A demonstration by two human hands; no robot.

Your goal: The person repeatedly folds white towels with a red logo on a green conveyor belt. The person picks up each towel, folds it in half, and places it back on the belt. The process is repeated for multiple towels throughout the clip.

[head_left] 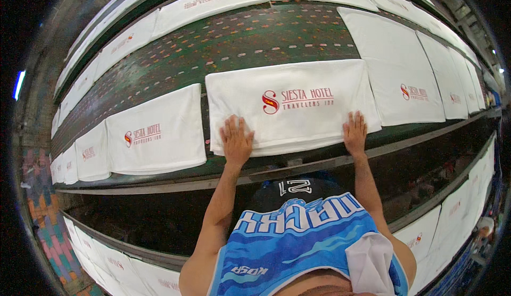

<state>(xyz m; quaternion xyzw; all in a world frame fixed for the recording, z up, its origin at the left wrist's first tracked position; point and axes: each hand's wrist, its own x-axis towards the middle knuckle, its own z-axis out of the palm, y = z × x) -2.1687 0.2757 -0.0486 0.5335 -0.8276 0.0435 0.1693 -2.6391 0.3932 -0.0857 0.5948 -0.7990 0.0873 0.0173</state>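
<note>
A white towel (239,96) with a red printed emblem and lettering lies in front of me on a long dark green table. It looks folded over, with its upper edge running straight across. My left hand (236,138) rests flat on its lower left part, fingers spread. On its lower right part lies my right hand (355,132), palm down and fingers stretched out. Nothing is gripped in either hand. To the left sits a similar printed towel (178,110), apart from the middle one by a narrow gap. Another towel (394,67) on the right spreads farther back.
Bare table surface (239,35), dark green with rows of worn marks, shows behind the middle towel. More white towels (213,1) line the far side. Behind me another row of towels (420,232) lies on a second table. A white cloth (370,264) hangs over my shoulder.
</note>
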